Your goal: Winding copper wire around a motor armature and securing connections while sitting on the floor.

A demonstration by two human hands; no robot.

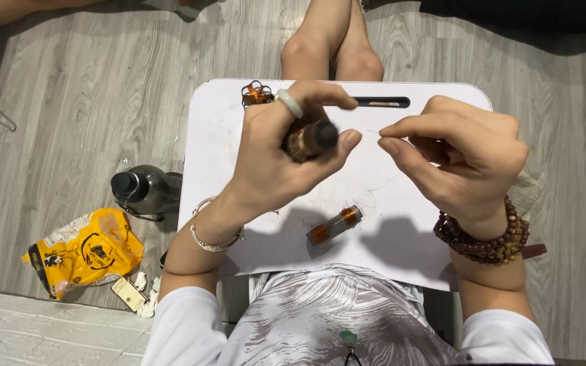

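The left hand [276, 159], with a pale ring on one finger and a thin silver bangle at the wrist, is clenched around a small dark cylindrical spool wound with copper-coloured wire [310, 139], its dark round end facing up between thumb and fingers. Just to the right of that grip, the right hand [466, 159], wearing a brown wooden bead bracelet, pinches thumb and forefinger together; a hair-thin wire may run between the hands, but it is too fine to tell. Below the grip, a second small spool with copper windings at both ends [335, 224] lies on the white lap tray [401, 244]. Above the grip, a small copper wire coil [256, 93] rests at the tray's far edge. Far left of the grip, on the grey wood-look floor [69, 102], stand a dark grey bottle [145, 190] and a crumpled yellow bag [86, 251], contents not visible.
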